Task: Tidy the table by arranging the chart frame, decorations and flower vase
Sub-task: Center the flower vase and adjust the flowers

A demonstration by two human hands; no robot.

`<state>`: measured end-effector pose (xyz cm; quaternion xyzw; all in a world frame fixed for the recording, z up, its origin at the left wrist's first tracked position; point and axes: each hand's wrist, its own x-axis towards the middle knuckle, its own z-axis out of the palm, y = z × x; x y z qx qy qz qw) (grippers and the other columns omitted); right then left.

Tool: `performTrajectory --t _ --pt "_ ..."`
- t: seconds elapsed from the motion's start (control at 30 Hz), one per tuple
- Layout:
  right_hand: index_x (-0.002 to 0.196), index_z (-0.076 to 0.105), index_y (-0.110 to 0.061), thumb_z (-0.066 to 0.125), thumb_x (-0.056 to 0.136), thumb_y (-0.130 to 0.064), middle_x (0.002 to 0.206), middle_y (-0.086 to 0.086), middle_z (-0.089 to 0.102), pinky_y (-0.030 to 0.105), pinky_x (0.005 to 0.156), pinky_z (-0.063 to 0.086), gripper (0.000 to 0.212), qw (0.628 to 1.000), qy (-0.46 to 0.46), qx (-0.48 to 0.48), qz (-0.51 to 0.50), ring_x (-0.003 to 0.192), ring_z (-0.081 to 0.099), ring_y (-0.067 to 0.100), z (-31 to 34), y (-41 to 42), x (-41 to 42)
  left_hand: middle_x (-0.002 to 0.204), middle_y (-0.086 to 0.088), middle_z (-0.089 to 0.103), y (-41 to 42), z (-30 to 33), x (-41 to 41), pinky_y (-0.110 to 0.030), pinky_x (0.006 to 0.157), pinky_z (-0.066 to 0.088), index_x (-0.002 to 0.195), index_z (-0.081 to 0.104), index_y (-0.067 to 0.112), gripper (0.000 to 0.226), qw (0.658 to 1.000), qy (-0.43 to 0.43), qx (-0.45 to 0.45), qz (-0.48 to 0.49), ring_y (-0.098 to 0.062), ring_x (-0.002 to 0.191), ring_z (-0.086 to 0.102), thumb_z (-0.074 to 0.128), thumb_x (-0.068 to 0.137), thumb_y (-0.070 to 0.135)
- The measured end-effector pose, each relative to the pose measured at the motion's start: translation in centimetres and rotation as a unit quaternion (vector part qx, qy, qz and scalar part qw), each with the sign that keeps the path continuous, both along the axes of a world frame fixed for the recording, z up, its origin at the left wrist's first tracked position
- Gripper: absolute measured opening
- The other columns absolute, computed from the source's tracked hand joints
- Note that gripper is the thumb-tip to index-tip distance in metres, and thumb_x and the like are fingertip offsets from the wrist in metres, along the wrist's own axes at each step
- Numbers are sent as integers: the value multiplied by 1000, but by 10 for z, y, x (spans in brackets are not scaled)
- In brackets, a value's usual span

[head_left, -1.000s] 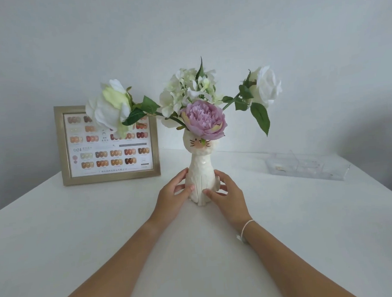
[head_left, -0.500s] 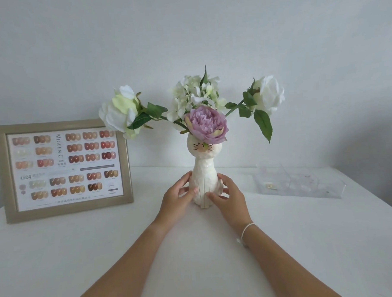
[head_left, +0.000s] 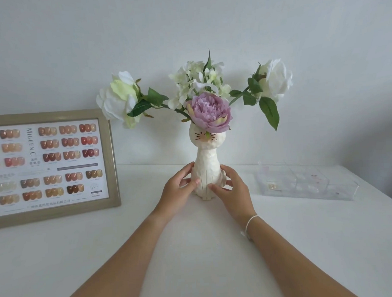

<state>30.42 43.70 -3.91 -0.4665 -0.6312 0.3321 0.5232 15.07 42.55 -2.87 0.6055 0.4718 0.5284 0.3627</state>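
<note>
A cream cat-shaped flower vase stands upright at the middle back of the white table. It holds a purple peony and white flowers on spreading stems. My left hand clasps the vase's base from the left, and my right hand clasps it from the right. A gold-framed nail colour chart frame leans against the wall at the left, its left edge cut off by the view.
A clear acrylic tray with small decorations inside lies at the back right of the table, close to the vase. The wall runs directly behind the vase and frame. The table's right edge slopes away at the far right.
The view has moved closer to the table and to the left. The vase, still between both hands, now stands nearer the wall, with the chart frame larger at the left.
</note>
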Motion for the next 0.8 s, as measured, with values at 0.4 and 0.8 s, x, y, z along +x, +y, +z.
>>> performTrajectory --t 0.4,0.8 --pt "129 45 -22 68 80 -18 129 -1 53 7 72 43 54 1000 -7 1 -4 114 52 16 -2 2 0 133 6 55 4 -5 -1 -42 105 42 133 47 23 47 1000 -3 -1 -2 -15 112 60 57 88 13" --pt "130 44 -21 68 80 -18 131 0 52 20 86 42 55 1000 -9 3 -5 116 51 18 -2 1 0 135 10 53 3 -6 -1 -41 107 41 134 45 25 49 1000 0 0 -1 -14 115 59 57 88 15"
